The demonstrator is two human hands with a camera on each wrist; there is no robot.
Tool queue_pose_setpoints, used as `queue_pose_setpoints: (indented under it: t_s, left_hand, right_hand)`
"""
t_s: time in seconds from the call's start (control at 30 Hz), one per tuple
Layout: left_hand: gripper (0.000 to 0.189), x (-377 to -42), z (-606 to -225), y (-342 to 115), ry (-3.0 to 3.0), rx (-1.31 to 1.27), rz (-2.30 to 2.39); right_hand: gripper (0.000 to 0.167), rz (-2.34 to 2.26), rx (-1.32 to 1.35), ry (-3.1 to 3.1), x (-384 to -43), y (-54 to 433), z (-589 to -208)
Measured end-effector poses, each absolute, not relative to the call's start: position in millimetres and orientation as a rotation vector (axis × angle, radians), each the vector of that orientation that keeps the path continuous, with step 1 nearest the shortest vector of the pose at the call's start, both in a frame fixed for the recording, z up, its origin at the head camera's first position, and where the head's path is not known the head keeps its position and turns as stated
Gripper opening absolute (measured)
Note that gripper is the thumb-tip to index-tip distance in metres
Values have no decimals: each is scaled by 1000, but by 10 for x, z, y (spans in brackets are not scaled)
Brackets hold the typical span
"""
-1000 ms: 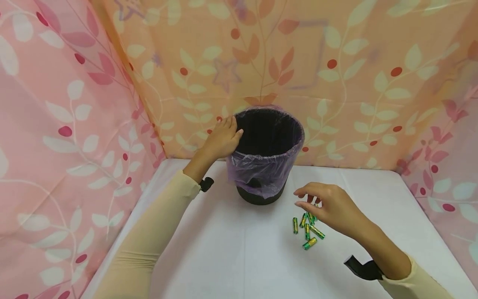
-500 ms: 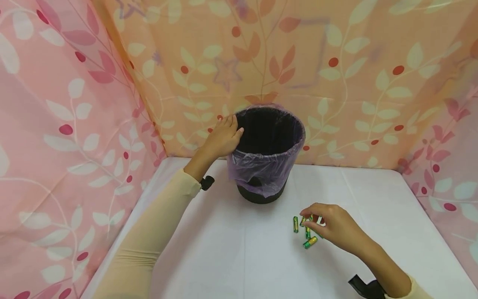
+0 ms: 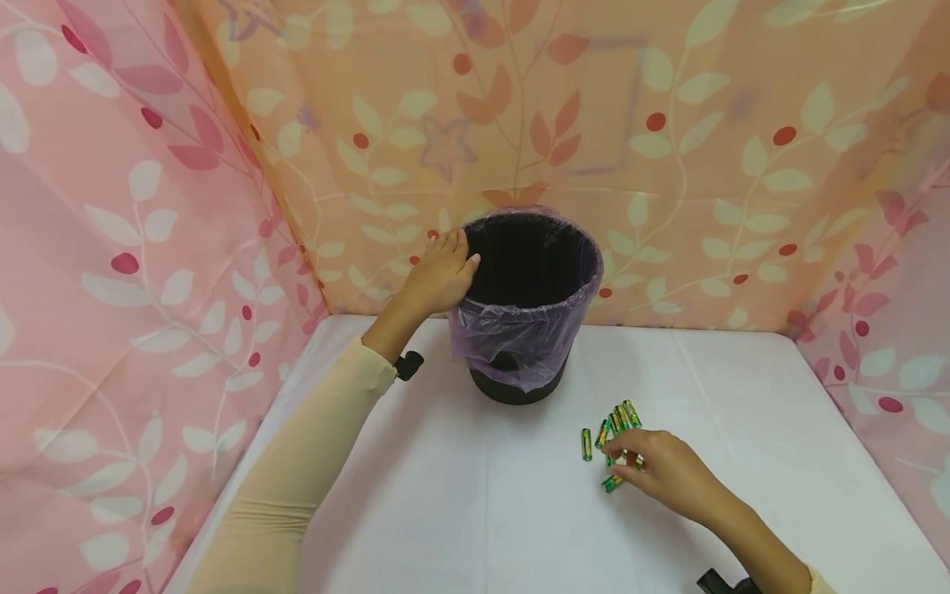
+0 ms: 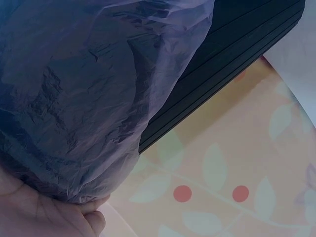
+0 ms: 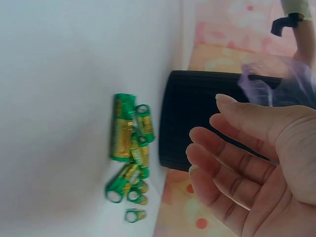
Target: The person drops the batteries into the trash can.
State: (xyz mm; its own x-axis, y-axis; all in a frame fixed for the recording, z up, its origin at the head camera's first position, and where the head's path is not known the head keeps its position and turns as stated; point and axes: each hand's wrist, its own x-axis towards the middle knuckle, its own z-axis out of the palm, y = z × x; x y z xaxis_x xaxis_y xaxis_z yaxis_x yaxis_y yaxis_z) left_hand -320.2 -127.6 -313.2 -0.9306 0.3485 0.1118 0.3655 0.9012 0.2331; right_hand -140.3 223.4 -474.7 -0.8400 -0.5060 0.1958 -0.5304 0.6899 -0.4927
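Note:
A black waste bin (image 3: 512,388) lined with a thin purple plastic bag (image 3: 527,338) stands at the back of the white table. My left hand (image 3: 438,276) grips the left side of its rim over the bag; in the left wrist view, the fingers (image 4: 94,217) curl by the bag's edge. Several green and gold batteries (image 3: 586,444) lie loose to the right of the bin. Above the near part of this group hovers my right hand (image 3: 660,470), partly covering some batteries. In the right wrist view, its thumb and fingers (image 5: 237,168) are apart, loosely bent, holding nothing.
White cloth covers the table (image 3: 416,495). Patterned orange fabric (image 3: 668,206) hangs close behind the bin, with pink fabric (image 3: 185,272) along the left and more on the right. A black wrist mount (image 3: 408,365) sits at the left cuff.
My right hand has come down and toward me over the batteries, uncovering those at the back. My left hand stays on the bin's rim.

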Motion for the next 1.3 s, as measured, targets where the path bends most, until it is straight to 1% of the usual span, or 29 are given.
queue_pose_setpoints:
  t_s: [0.27, 0.67, 1.3]
  left_hand:
    - [67, -3209, -3140, -1267, -2983, -563, -389]
    - [67, -3179, -3104, -1263, -2989, -549, -413]
    - [67, -3206, -3139, -1266, -2982, -564, -383]
  right_hand:
    - [24, 640, 817, -2895, -1385, 2258, -4876]
    - [25, 456, 732, -2998, -1395, 2230, -5046]
    - [23, 388, 849, -2945, -1358, 2213, -5136]
